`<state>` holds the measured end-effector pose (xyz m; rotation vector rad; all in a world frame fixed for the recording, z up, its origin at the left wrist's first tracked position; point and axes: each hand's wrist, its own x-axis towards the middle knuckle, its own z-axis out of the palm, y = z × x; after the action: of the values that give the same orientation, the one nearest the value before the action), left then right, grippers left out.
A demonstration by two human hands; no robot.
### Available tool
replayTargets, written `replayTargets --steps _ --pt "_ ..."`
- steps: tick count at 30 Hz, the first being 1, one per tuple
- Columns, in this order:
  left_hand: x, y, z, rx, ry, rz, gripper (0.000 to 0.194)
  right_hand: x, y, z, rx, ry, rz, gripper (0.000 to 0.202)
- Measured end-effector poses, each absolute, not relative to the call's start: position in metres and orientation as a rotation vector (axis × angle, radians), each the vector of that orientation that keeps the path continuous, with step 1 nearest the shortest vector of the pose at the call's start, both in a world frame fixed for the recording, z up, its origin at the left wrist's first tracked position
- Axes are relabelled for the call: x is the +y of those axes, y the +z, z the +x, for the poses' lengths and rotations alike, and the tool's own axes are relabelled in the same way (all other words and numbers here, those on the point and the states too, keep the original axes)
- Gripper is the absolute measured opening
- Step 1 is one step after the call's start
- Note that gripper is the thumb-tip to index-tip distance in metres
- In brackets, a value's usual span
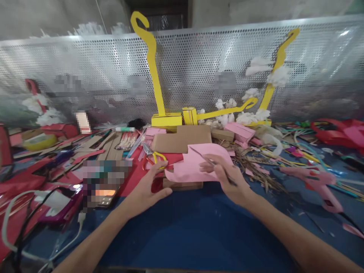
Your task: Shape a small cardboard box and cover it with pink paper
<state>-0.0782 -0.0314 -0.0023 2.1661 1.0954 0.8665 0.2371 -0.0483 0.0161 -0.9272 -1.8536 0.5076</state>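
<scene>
My right hand (227, 178) is closed around a slim dark tool (196, 151) with a pointed end; its exact kind is hard to make out. The tool lies over a sheet of pink paper (178, 170) with curled edges. Under and behind the paper is a piece of brown cardboard (182, 138). My left hand (148, 187) has its thumb and fingers apart. Its fingertips reach the red-and-yellow handles of a metal cutting tool (148, 149), and I cannot tell whether they touch. Red paper (129, 178) lies beneath that tool.
Yellow hook-topped stands (155, 76) rise at the back before a perforated metal panel (187, 57). A pink glue gun (315, 182) lies right, near dry twigs (256, 163). Left are a phone (106, 197), a purple device (64, 204) and a white cable (75, 239). Blue table surface (193, 227) shows in front.
</scene>
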Motion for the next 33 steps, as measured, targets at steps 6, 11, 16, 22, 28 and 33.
replayTargets --steps 6,11,16,22,28,33 --pt "-0.023 0.008 -0.071 1.080 1.071 2.314 0.020 -0.045 0.021 0.262 -2.470 -0.300 -0.785 0.038" --pt "-0.016 0.005 -0.075 1.090 1.150 2.357 0.015 -0.035 0.018 0.273 -2.438 -0.580 -0.713 0.039" --pt "-0.017 0.009 -0.077 1.122 1.051 2.285 0.021 -0.031 0.017 0.272 -2.454 -0.648 -0.700 0.035" --pt "-0.018 0.010 -0.082 1.145 0.933 2.336 0.025 -0.035 0.017 0.276 -2.424 -0.609 -0.727 0.033" --pt "-0.018 0.008 -0.084 1.159 0.854 2.404 0.032 -0.037 0.013 0.279 -2.436 -0.622 -0.754 0.032" --pt "-0.020 0.008 -0.083 1.201 0.794 2.458 0.037 -0.038 0.012 0.279 -2.434 -0.633 -0.757 0.027"
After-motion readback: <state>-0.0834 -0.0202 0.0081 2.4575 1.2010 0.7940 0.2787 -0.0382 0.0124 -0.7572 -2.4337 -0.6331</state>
